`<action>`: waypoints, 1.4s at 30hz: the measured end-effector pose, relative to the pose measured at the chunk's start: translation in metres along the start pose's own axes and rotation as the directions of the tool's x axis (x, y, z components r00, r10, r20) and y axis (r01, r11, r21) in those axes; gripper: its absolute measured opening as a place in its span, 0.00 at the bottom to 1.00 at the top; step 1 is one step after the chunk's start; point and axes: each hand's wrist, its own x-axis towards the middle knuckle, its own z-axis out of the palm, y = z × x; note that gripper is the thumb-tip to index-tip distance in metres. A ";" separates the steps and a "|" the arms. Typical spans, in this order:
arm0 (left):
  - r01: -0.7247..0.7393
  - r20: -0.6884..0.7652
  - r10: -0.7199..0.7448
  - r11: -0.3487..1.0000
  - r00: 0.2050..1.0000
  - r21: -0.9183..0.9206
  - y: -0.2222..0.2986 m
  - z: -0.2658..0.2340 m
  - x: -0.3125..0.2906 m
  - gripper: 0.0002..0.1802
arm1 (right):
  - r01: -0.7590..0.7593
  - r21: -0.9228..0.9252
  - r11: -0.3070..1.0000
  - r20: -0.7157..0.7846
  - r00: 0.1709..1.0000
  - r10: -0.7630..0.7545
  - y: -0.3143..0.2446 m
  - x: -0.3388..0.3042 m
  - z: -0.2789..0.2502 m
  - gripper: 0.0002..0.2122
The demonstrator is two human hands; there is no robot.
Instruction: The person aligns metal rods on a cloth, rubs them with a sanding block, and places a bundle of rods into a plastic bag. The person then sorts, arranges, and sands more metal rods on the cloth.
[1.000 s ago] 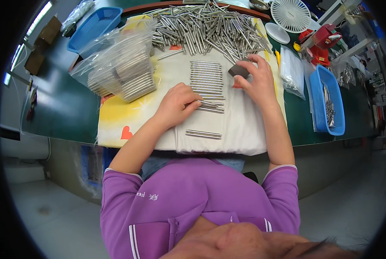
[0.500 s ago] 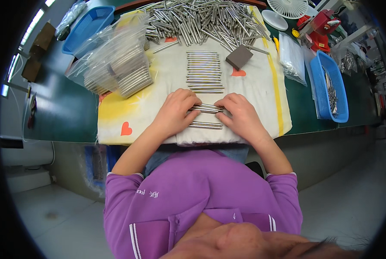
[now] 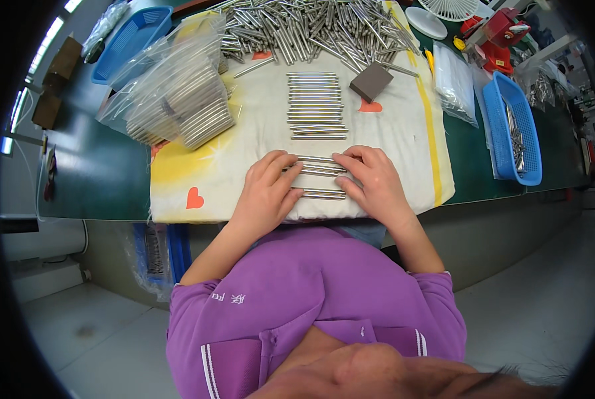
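Note:
Several slim, shiny metal rods [image 3: 321, 170] lie crosswise on the cloth between my hands. My left hand [image 3: 267, 189] has its curled fingertips on their left ends, its thumb by a nearer pair of rods [image 3: 325, 194]. My right hand [image 3: 375, 185] pinches the right ends with thumb and fingers. The farthest rod between the hands sits a little apart from the others. Beyond my fingers, a neat column of parallel rods [image 3: 315, 105] lies flat. My fingers cover the tips of the held rods.
A large loose pile of rods [image 3: 311, 30] covers the far side of the cloth [image 3: 244, 193]. Plastic bags of rods [image 3: 208, 123] stand at left. A dark block [image 3: 371, 82] sits right of the column. Blue baskets [image 3: 527, 143] flank the cloth on the green table [image 3: 98, 179].
The rods between my hands have spread, the farthest one now apart from the rest. My left hand's fingers reach out more, and both hands sit slightly wider.

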 end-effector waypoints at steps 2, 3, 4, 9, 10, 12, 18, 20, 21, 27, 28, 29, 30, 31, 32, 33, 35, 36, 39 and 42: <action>0.019 0.049 -0.019 1.000 0.999 -0.004 0.001 0.001 -0.001 0.28 | -0.017 0.003 1.000 0.008 1.000 0.017 -0.001 0.001 0.000 0.18; 0.020 0.049 -0.019 1.000 0.999 -0.004 0.001 0.001 -0.002 0.28 | -0.022 0.002 1.000 0.003 1.000 0.022 -0.001 0.001 0.000 0.18; 0.023 0.058 -0.023 1.000 0.998 0.002 0.001 0.001 -0.002 0.29 | -0.027 0.002 1.000 -0.002 1.000 0.027 -0.001 0.002 0.000 0.18; 0.032 0.084 -0.033 0.999 0.996 0.010 0.001 0.001 0.001 0.32 | -0.060 0.043 0.997 -0.054 0.997 0.062 0.001 -0.002 0.000 0.18; 0.042 0.095 -0.043 0.999 0.995 0.008 0.001 0.001 0.001 0.32 | -0.061 0.048 0.997 -0.056 0.996 0.064 0.001 -0.003 0.000 0.17; 0.053 0.105 -0.053 0.999 0.993 0.006 0.001 0.001 0.001 0.32 | -0.050 0.036 0.998 -0.041 0.998 0.051 0.001 -0.004 0.000 0.17; 0.049 0.097 -0.049 0.999 0.994 0.007 -0.001 0.002 0.000 0.33 | -0.026 -0.006 1.000 -0.049 0.998 0.026 -0.001 -0.002 0.001 0.16; 0.033 0.095 -0.033 0.999 0.995 0.009 -0.002 0.003 -0.001 0.32 | -0.022 -0.011 1.000 -0.045 0.999 0.022 -0.002 -0.002 -0.001 0.16; 0.034 0.095 -0.034 0.999 0.995 0.009 -0.002 0.003 -0.001 0.32 | -0.020 -0.006 1.000 -0.049 0.999 0.020 -0.002 -0.003 -0.001 0.15; 0.013 0.072 -0.012 1.000 0.997 -0.009 -0.002 0.003 -0.002 0.31 | -0.039 -0.001 0.999 -0.051 0.998 0.039 0.007 0.001 -0.002 0.13; 0.010 0.068 -0.009 1.000 0.998 -0.011 -0.003 0.003 -0.003 0.31 | -0.056 -0.014 0.998 -0.031 0.998 0.055 0.008 0.003 -0.003 0.12; 0.008 0.064 -0.007 1.000 0.998 -0.014 -0.003 0.003 -0.004 0.31 | -0.054 -0.013 0.998 -0.030 0.998 0.054 0.011 0.005 -0.003 0.12; 0.008 0.063 -0.007 1.000 0.998 -0.014 -0.003 0.004 -0.004 0.31 | -0.051 -0.028 0.998 -0.015 0.999 0.051 0.013 0.009 -0.004 0.11; 0.010 0.065 -0.009 1.000 0.998 -0.016 -0.003 0.004 -0.004 0.31 | -0.048 -0.043 0.998 0.000 0.999 0.048 0.015 0.012 -0.004 0.10; 0.012 0.066 -0.011 1.000 0.998 -0.018 -0.003 0.004 -0.004 0.30 | -0.046 -0.043 0.998 0.000 0.999 0.046 0.015 0.016 -0.005 0.10; 0.013 0.066 -0.011 1.000 0.998 -0.018 -0.003 0.004 -0.004 0.30 | -0.040 -0.049 0.998 0.039 0.998 0.042 0.014 0.021 -0.008 0.09; 0.003 0.054 -0.002 1.000 0.999 -0.014 -0.002 0.004 -0.004 0.31 | -0.035 -0.055 0.998 0.078 0.996 0.039 0.012 0.026 -0.007 0.08; 0.003 0.053 -0.002 1.000 0.999 -0.014 -0.002 0.003 -0.004 0.31 | -0.022 -0.068 0.997 0.073 0.997 0.027 0.011 0.027 -0.005 0.07; -0.011 0.025 0.011 1.000 1.000 -0.006 -0.001 0.001 -0.005 0.30 | 0.009 -0.126 0.992 0.049 0.999 -0.002 0.014 0.024 -0.001 0.06; -0.033 0.021 0.034 0.999 0.999 -0.031 -0.003 0.000 -0.008 0.30 | -0.097 -0.087 0.991 0.014 0.995 0.098 0.021 0.016 -0.009 0.05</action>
